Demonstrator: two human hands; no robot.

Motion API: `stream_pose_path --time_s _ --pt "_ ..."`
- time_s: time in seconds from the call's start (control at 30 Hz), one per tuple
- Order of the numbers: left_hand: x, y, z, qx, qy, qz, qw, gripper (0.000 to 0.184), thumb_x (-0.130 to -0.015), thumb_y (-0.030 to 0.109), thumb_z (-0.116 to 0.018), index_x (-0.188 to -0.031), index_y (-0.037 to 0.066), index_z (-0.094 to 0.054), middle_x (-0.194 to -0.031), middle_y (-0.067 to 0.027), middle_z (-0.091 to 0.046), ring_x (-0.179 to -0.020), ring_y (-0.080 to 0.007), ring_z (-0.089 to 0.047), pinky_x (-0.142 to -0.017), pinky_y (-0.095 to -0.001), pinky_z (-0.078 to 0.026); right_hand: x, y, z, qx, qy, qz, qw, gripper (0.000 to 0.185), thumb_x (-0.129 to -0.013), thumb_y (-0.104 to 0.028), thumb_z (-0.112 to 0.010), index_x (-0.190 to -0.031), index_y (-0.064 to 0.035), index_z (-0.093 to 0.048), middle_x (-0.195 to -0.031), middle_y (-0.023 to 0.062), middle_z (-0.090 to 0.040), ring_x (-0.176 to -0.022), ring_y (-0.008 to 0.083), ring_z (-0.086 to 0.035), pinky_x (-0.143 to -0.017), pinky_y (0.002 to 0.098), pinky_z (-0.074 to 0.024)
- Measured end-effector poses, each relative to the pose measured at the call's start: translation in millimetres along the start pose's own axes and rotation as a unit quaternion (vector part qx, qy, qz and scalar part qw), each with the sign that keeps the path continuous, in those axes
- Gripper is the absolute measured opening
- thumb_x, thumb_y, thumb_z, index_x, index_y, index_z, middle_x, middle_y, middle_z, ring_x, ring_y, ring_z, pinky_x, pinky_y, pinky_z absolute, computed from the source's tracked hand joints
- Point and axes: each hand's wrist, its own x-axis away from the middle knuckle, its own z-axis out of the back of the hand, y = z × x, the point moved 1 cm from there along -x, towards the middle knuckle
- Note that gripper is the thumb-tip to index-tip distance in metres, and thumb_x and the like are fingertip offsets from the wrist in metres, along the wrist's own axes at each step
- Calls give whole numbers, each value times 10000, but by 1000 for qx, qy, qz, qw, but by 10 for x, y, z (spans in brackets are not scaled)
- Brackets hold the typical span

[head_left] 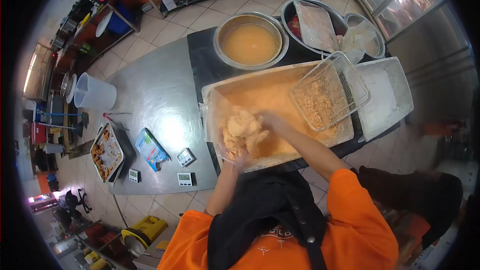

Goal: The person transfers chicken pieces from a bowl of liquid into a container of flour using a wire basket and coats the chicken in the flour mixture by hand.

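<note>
A pile of flour-coated chicken pieces (242,129) sits at the left end of a large tub (306,71) of orange-tinted flour. My left hand (239,159) is closed against the near side of the pile, its fingers partly hidden by the coated meat. On the pile's right side, my right hand (270,121) reaches in; its fingers are blurred and partly covered, so their grip is unclear. Clear plastic (214,112) shows along the tub's left end. A wire fry basket (345,87) with breading crumbs (316,104) rests over the tub's right part.
Behind the tub stand a pot of yellowish liquid (250,45) and a bowl (287,15) with bagged meat. A white container (382,95) is at right. Leftward on the steel table (150,70) are timers (185,157), a blue packet (151,149), a food tray (116,155) and a bucket (96,92).
</note>
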Motion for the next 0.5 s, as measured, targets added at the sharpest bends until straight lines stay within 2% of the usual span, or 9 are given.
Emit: stream_pose_path --time_s 0.07,0.1,0.17,0.2,0.23,0.27,0.33,0.4,0.5 --pt "-38 39 102 -28 -23 -6 999 636 -935 539 -401 -1419 126 -386 -1431 -120 -424 -1288 -339 -425 -1059 -527 -360 -163 194 -345 -328 19 -2 945 397 -858 -344 -585 -1220 -180 -602 -1138 170 -632 -1018 286 -623 -930 356 -482" --pt "-81 46 242 -32 -26 -2 999 636 -935 539 -401 -1419 126 -386 -1431 -120 -424 -1288 -339 -425 -1059 -527 -360 -74 173 -532 -96 137 227 959 421 -859 -339 -582 -1238 -156 -584 -1149 184 -624 -1036 295 -615 -927 365 -478" --pt "-112 73 466 -431 -27 -191 881 640 -933 547 -401 -1420 132 -386 -1432 -111 -426 -1286 -334 -428 -1059 -525 -361 158 32 -595 148 240 424 861 444 -860 -334 -580 -1255 -133 -565 -1161 198 -616 -1053 304 -608 -924 373 -475" --pt "-102 82 496 -546 -15 -252 799 641 -933 549 -401 -1421 134 -386 -1432 -109 -426 -1286 -332 -429 -1059 -525 -362 391 -139 -552 344 119 335 869 470 -864 -334 -569 -1281 -120 -534 -1174 177 -616 -1065 289 -603 -920 375 -472" --pt "-93 94 441 -356 -12 -171 919 643 -931 552 -402 -1421 136 -387 -1429 -107 -430 -1284 -332 -432 -1057 -526 -363 638 -316 -488 519 -9 225 824 496 -869 -334 -558 -1307 -108 -503 -1187 156 -615 -1078 273 -599 -916 377 -469" --pt "-101 85 376 -145 -9 -80 986 644 -930 555 -403 -1421 138 -389 -1426 -106 -435 -1282 -331 -434 -1055 -527 -365 902 -570 -371 520 -6 224 824 496 -869 -334 -558 -1307 -108 -503 -1187 156 -615 -1078 273 -599 -916 377 -469" --pt "-84 63 301 -136 -19 -74 988 642 -944 533 -378 -1438 128 -326 -1449 -106 -400 -1302 -311 -410 -1076 -504 -344 1254 -930 -109 454 -87 28 886 404 -837 -287 -576 -1180 -74 -595 -1129 136 -639 -1051 252 -610 -891 370 -480" --pt "-34 41 201 -127 -23 -72 989 642 -957 510 -353 -1456 117 -263 -1472 -106 -364 -1322 -290 -386 -1097 -480 -322 779 -408 280 428 -61 40 901 350 -819 -265 -585 -1112 -77 -615 -986 123 -648 -974 235 -617 -837 336 -492" --pt "-11 48 106 -74 -89 -1 993 646 -952 517 -358 -1453 120 -264 -1472 -90 -371 -1338 -258 -366 -1131 -472 -257 700 -553 712 591 -82 33 802 316 -802 -250 -594 -1070 -84 -619 -895 89 -638 -899 210 -610 -789 294 -496"
